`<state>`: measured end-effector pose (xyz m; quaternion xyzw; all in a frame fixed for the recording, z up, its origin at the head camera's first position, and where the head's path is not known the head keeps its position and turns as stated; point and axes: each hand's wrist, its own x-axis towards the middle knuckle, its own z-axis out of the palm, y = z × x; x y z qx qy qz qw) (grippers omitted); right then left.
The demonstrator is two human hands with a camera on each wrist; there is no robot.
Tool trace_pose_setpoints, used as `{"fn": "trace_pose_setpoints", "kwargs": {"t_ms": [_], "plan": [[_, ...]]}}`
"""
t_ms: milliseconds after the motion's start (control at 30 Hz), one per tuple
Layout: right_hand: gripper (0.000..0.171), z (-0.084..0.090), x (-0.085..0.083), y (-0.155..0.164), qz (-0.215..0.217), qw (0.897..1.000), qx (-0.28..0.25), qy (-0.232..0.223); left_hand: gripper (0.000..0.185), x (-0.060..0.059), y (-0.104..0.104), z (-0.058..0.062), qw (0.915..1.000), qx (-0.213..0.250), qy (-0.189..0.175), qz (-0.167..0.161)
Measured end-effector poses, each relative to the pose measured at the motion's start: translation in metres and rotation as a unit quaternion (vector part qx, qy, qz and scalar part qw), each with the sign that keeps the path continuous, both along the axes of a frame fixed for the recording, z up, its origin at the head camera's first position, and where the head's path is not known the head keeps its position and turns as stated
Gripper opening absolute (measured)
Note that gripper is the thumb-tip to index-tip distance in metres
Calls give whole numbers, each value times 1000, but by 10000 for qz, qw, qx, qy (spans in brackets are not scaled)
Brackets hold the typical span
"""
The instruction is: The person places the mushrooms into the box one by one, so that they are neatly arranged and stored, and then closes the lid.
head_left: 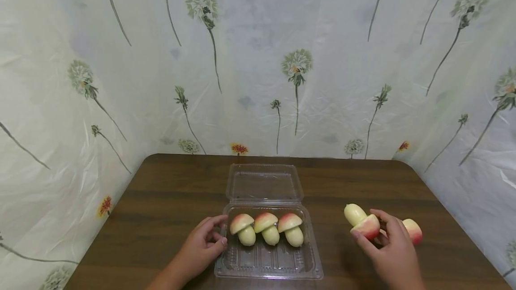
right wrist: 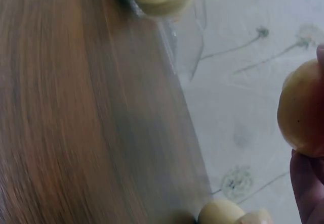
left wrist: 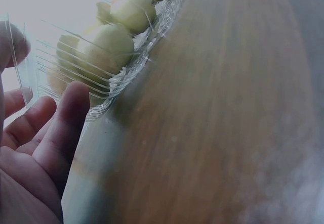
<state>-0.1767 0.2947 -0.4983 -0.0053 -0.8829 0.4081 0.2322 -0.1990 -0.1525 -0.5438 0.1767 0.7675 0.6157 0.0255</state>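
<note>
My right hand (head_left: 393,247) holds a toy mushroom (head_left: 367,227) with a red-and-yellow cap and a pale stem, pinched at the cap above the table. The held cap (right wrist: 304,110) also shows in the right wrist view. Behind that hand, another mushroom (head_left: 413,232) is partly hidden. A clear plastic clamshell container (head_left: 268,272) lies unfolded, with three mushrooms (head_left: 271,235) side by side in its base. My left hand (head_left: 203,245) touches the container's left side with thumb and fingertips, its fingers loosely bent; the thumb (left wrist: 73,102) is beside the ribbed wall.
The container's lid (head_left: 264,182) lies folded back toward the far edge. Everything stands on a dark brown wooden table (head_left: 181,182) with rounded far corners. A pale curtain (head_left: 250,57) printed with dandelions hangs behind and at both sides.
</note>
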Motion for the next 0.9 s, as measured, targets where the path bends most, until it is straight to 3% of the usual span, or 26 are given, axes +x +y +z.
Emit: {"fn": "trace_pose_setpoints", "kwargs": {"t_ms": [433, 900], "plan": [[67, 0, -1, -23, 348, 9991, -66, 246, 55, 0, -1, 0, 10000, -12, -30, 11], [68, 2, 5, -44, 659, 9972, -332, -76, 54, 0, 1, -1, 10000, -8, -65, 44]]}}
